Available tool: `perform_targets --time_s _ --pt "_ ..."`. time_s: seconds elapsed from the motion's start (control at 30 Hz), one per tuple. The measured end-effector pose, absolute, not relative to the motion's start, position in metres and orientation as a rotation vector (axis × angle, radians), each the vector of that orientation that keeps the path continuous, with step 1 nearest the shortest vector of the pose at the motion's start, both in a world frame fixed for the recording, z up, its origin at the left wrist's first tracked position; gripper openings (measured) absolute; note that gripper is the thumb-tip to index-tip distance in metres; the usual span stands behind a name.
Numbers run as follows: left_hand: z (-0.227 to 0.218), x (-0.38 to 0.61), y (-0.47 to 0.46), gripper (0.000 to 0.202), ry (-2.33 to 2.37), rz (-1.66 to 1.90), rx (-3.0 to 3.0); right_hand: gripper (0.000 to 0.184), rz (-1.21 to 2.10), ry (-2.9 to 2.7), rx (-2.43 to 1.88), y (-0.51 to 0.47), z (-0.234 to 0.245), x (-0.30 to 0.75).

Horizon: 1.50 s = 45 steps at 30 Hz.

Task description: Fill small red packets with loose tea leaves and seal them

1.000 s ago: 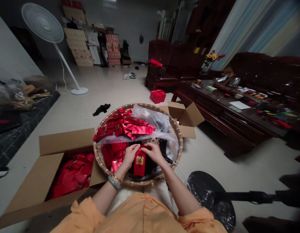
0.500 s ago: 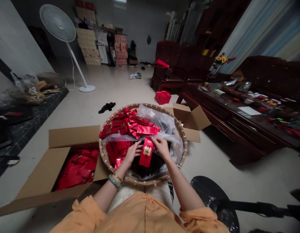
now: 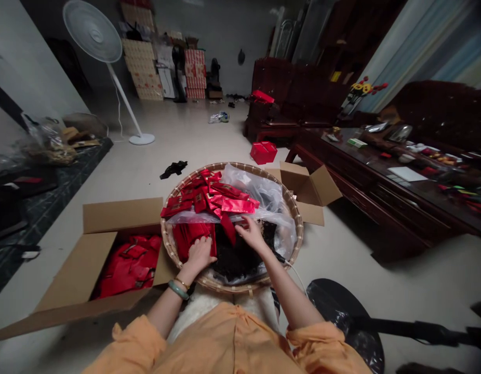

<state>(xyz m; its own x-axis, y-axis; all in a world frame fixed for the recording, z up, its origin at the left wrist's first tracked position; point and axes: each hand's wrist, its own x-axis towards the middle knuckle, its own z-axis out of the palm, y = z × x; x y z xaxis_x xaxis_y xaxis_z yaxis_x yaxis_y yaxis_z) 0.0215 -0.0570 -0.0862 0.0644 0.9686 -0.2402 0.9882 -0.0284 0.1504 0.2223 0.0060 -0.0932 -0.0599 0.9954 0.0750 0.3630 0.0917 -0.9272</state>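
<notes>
While the view is taken from above an orange shirt (image 3: 232,337), an open carton (image 3: 72,270) filled with red packets is placed at the left, probably for easy reach. In front, a round basket (image 3: 240,289) is set, apparently supported at the knees so that both hands can be put inside. The left hand (image 3: 200,253) is laid palm down on a stack (image 3: 186,236) of red packets, fingers bent; whether one is gripped cannot be told. Dark, loose material (image 3: 235,259) is spread alongside. The right hand (image 3: 251,234) is held half open above, apparently with nothing grasped. Just beside its fingertips, a single packet (image 3: 228,228) is seen, narrow, flat and tilted, deep red, no print made out. By a clear sheet (image 3: 264,195), the stack seems to be kept apart from a heap (image 3: 209,195) of glossy packets behind, some faintly marked. Farther off, a second carton (image 3: 326,186), a red box (image 3: 264,153) and a white fan (image 3: 94,31) can be made out.
</notes>
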Motion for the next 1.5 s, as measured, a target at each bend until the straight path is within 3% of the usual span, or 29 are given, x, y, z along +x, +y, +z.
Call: perform_targets --time_s 0.17,0.23,0.43,0.57,0.7,1.0,1.17,1.37,1.5 --pt "-0.093 0.019 -0.055 0.054 1.892 -0.086 2.090 0.088 0.689 -2.098 -1.496 -0.008 -0.109 0.203" --pt "-0.096 0.011 -0.055 0.057 1.820 -0.031 2.138 0.089 0.616 -2.163 -1.524 -0.012 -0.112 0.196" --pt "-0.106 -0.004 -0.057 0.068 1.707 0.133 2.224 0.066 0.622 -1.977 -1.313 -0.007 -0.093 0.189" --pt "-0.107 -0.005 -0.056 0.083 1.668 0.061 2.276 0.079 0.653 -1.554 -1.243 0.018 -0.054 0.192" --pt "-0.105 -0.006 -0.055 0.075 1.642 0.091 2.283 0.091 0.562 -1.493 -1.322 0.032 -0.037 0.202" --pt "-0.107 -0.005 -0.045 0.055 1.619 0.366 2.207 0.026 0.557 -1.687 -1.291 -0.004 -0.066 0.219" --pt "-0.101 -0.003 -0.042 0.036 1.660 0.731 1.971 0.021 0.992 -1.613 -1.209 -0.035 -0.089 0.199" --pt "-0.073 0.019 -0.051 0.038 1.571 1.068 1.646 0.044 1.457 -1.154 -1.101 -0.045 -0.098 0.164" --pt "-0.061 0.030 -0.058 0.041 1.486 1.091 1.747 0.039 1.498 -1.018 -1.089 -0.041 -0.093 0.157"
